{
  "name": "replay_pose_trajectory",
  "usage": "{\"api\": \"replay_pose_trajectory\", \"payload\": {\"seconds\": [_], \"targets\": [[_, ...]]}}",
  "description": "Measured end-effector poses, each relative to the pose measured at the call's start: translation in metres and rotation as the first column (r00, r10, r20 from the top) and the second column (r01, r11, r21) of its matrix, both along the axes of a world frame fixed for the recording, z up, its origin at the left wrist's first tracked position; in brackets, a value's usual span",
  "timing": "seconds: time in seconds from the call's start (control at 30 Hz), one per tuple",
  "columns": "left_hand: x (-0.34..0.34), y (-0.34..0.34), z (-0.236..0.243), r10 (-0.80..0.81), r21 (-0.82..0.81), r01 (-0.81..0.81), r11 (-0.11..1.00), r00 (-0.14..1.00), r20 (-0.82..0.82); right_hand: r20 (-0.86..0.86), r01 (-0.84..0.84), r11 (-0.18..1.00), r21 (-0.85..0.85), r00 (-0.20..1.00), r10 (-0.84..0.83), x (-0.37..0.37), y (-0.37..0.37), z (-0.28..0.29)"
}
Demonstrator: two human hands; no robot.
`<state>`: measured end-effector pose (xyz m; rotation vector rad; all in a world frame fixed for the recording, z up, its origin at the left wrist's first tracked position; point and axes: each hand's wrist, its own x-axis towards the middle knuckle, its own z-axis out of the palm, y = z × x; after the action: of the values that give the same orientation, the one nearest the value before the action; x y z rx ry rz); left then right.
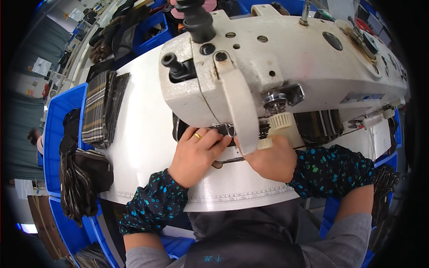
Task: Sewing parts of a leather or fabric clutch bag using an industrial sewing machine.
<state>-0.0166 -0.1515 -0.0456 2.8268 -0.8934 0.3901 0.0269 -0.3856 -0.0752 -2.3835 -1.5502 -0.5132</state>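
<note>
A white sewing machine (268, 53) stretches across the upper middle, over a white table. My left hand (196, 154), a ring on one finger, is at the sewing head with bent fingers closed on a dark fabric piece (178, 127). Its thumb and fingertips come close to the presser area. My right hand (272, 158) is just right of it, fingers curled in under the pale curved lever (243, 107), which hides their tips. What that hand grips cannot be made out. The two hands nearly meet at the needle area, which is mostly hidden.
Striped fabric pieces (100, 109) lie stacked at the table's left. Beside them a blue bin (62, 100) has dark striped cloth (85, 178) hanging over it. More striped fabric (317, 127) lies under the machine arm. A ruler strip (250, 195) runs along the front edge.
</note>
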Motion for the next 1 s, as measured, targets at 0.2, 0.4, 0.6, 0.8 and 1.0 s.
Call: {"api": "replay_pose_trajectory", "payload": {"seconds": [0.2,0.4,0.6,0.8,1.0], "targets": [[0.018,0.007,-0.005,0.1,-0.013,-0.101,0.995,0.994,-0.045,-0.053,0.007,0.997,0.082,0.999,-0.003,0.002,0.004,-0.006],[0.03,0.005,-0.007,0.149,-0.007,-0.149,0.989,0.989,-0.011,-0.103,-0.013,0.995,0.096,0.994,0.023,0.004,0.001,-0.002],[0.026,0.006,-0.009,0.2,-0.001,-0.2,0.98,0.98,-0.009,-0.006,-0.011,1.0,0.002,1.0,0.011,0.003,0.004,0.0],[-0.022,-0.005,0.009,0.281,0.017,-0.28,0.96,0.96,-0.004,-0.305,0.006,0.979,0.205,0.951,0.057,0.003,0.005,-0.009],[-0.125,-0.082,-0.007,0.107,-0.321,-0.11,0.941,0.994,-0.027,-0.934,0.313,0.905,0.288,0.302,0.193,-0.017,0.004,0.007]]}}
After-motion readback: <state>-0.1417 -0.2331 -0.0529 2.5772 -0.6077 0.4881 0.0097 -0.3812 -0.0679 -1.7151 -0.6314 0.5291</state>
